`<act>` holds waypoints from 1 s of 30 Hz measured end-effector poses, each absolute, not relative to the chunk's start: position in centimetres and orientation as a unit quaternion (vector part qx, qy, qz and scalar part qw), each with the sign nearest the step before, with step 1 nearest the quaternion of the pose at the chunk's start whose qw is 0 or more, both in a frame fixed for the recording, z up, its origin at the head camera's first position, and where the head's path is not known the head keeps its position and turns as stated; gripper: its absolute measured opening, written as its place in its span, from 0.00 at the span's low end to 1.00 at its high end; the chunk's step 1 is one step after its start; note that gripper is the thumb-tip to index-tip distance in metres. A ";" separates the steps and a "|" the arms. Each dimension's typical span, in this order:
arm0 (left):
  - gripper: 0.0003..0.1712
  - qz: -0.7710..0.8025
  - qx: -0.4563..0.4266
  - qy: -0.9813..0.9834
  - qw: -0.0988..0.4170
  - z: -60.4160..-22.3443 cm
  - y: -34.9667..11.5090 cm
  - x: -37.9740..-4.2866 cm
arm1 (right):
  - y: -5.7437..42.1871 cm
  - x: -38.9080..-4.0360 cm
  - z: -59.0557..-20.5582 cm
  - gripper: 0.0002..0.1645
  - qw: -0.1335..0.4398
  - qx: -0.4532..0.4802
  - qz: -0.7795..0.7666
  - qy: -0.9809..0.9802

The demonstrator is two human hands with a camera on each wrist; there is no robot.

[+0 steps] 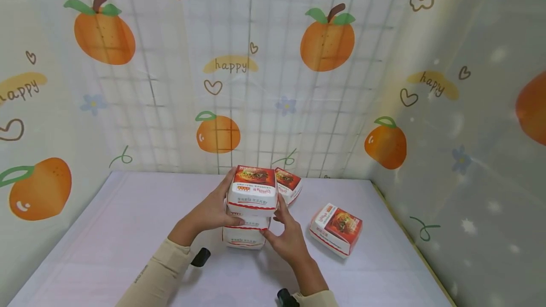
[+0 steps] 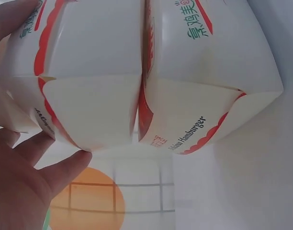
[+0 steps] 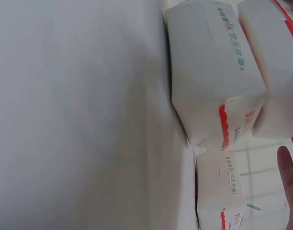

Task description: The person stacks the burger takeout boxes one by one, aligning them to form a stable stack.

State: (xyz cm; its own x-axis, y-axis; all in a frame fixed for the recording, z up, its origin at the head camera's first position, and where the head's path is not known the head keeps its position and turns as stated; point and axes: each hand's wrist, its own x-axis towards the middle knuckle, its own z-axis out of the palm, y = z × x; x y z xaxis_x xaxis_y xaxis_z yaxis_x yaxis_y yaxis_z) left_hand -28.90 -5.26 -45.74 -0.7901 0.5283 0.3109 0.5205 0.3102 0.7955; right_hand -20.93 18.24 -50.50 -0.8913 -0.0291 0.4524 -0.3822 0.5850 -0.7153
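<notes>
One fruit-print curtain (image 1: 277, 22) beyond both grips, white worktop (image 1: 141, 217) beneath. Next size down: column of apparently three burger boxes between the grips, with top box (image 1: 252, 193), middle box (image 1: 256, 223), and bottom box (image 1: 244, 239) on the worktop. Loose: right box (image 1: 337, 229), lying right of the right grip; rear box (image 1: 287, 186), just behind the right grip's fingertips. Left grip (image 1: 209, 212): moderately spread, curled round the column's left side, thumb on the middle box's front, holding. Right grip (image 1: 290, 240): similar spread, fingers up the right side, thumb near the middle box's lower edge, holding too. Smallest: uneven seam under the middle box, left wrist view; can't tell if fully seated. Probably mid-stacking, squaring the column. Next move likely calls for even side pressure, settling, letting go, then reaching right for a loose box.
</notes>
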 end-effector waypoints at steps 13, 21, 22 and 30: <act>0.81 0.489 0.328 0.808 0.003 -45.9 -5.0 -28.9 | 18.8 -21.0 -50.8 0.70 0.211 0.127 0.444 -0.862; 0.74 0.483 0.325 0.813 -0.013 -45.6 -5.3 -28.7 | 18.9 -21.0 -50.6 0.68 0.245 0.163 0.424 -0.857; 0.73 0.485 0.325 0.812 -0.016 -45.5 -5.5 -28.6 | 18.8 -21.0 -50.6 0.67 0.247 0.166 0.421 -0.857; 0.66 0.487 0.339 0.803 -0.044 -45.2 -6.2 -28.4 | 18.4 -21.2 -50.1 0.64 0.261 0.182 0.404 -0.858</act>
